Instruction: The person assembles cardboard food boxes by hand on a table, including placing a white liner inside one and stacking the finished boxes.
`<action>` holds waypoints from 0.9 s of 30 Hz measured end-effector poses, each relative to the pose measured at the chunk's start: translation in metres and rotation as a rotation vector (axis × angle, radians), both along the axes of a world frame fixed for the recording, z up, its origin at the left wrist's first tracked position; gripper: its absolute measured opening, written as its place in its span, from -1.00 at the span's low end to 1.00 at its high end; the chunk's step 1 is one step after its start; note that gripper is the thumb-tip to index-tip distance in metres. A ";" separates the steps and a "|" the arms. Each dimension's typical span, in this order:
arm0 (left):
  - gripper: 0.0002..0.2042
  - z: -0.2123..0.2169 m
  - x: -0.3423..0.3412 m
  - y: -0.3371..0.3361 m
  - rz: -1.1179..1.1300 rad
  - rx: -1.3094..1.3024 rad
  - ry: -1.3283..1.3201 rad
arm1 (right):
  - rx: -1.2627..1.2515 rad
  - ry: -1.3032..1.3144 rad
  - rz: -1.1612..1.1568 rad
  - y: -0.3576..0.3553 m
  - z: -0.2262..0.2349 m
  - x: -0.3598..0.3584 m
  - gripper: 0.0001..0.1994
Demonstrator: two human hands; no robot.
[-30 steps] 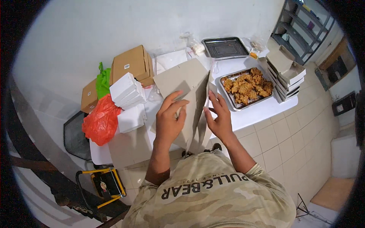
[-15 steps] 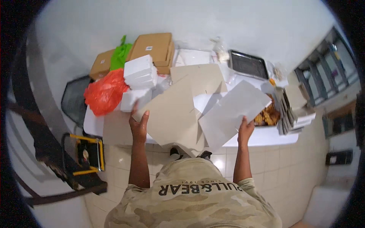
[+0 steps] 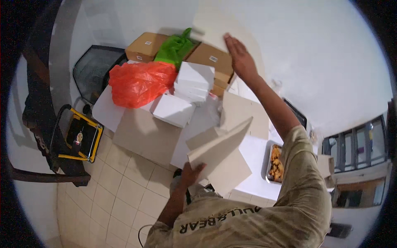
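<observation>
My left hand (image 3: 191,174), low at the table's front edge, is closed on the near edge of beige cardboard sheets (image 3: 219,151), one tilted up over another. My right hand (image 3: 243,62) is raised high at the far side, its fingers close together against a pale, blurred sheet (image 3: 217,20). That sheet covers part of a brown carton (image 3: 213,62); the thumb is hidden. White boxes (image 3: 194,78) stand stacked beyond the left hand, with another white box (image 3: 173,109) nearer. Flat cardboard (image 3: 144,134) lies at the table's left front, and another sheet (image 3: 244,111) farther back.
A red plastic bag (image 3: 140,82) and a green bag (image 3: 175,47) lie at the back left beside another brown carton (image 3: 145,46). On the white table (image 3: 258,163), a metal tray of fried food (image 3: 275,163) sits at the right. A yellow-framed step stool (image 3: 84,134) stands at left.
My right hand has swung up and far to the left with its sheet, away from the table. My left hand has moved lower and rightward in view with its cardboard. The view has turned left.
</observation>
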State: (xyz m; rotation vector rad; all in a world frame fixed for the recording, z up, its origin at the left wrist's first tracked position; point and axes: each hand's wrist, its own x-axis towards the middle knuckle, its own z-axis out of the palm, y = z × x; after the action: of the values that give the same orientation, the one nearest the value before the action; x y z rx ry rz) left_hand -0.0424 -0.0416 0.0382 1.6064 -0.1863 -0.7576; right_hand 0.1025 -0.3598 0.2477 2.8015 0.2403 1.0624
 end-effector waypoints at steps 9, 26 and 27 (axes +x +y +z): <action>-0.63 0.026 0.017 0.007 -0.351 -0.007 -0.078 | -0.047 0.666 -0.013 -0.065 -0.167 0.054 -0.40; -0.33 0.089 -0.012 -0.100 -0.637 -0.696 -0.554 | 1.751 -0.008 -0.055 0.154 -0.090 -0.283 -0.40; -0.35 0.097 -0.013 -0.107 -0.671 -0.669 -0.622 | 1.640 -0.014 -0.096 0.155 -0.085 -0.289 -0.39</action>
State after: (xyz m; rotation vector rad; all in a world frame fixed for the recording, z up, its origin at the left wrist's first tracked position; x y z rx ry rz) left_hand -0.0553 -0.1485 0.1349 1.0662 -1.3339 -0.5652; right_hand -0.1869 -0.2048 0.1625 3.8925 -1.3858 1.7148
